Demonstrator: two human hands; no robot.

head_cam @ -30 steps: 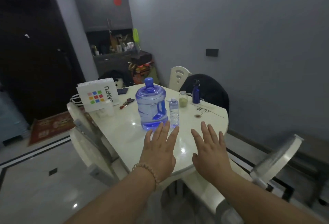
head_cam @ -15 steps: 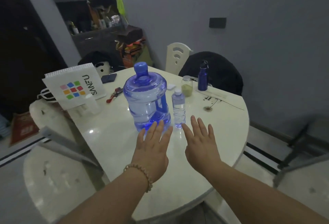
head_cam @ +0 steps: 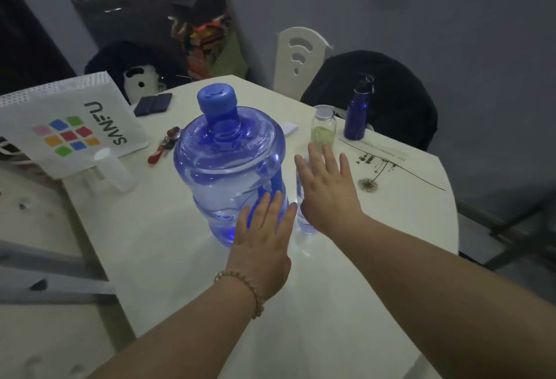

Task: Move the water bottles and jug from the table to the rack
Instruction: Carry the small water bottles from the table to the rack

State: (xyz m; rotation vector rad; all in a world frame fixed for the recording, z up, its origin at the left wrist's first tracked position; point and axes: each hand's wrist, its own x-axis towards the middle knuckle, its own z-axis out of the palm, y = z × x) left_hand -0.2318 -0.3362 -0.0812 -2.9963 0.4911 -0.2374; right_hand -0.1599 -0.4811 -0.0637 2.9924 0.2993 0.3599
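Note:
A big clear-blue water jug with a blue cap stands upright on the white round table. My left hand, fingers spread, is at the jug's near lower side. A small clear water bottle stands right of the jug, mostly hidden behind my right hand, which is open in front of it. A dark blue metal bottle stands at the table's far edge, and a small jar with green contents is beside it.
A white paper bag with coloured squares stands at the left, a white cup lying before it. Keys and a dark wallet lie behind the jug. Chairs ring the table; a dark cabinet is at the back.
I have moved closer to the table. Both hands have reached forward: the left now meets the jug's base and the right covers the small bottle.

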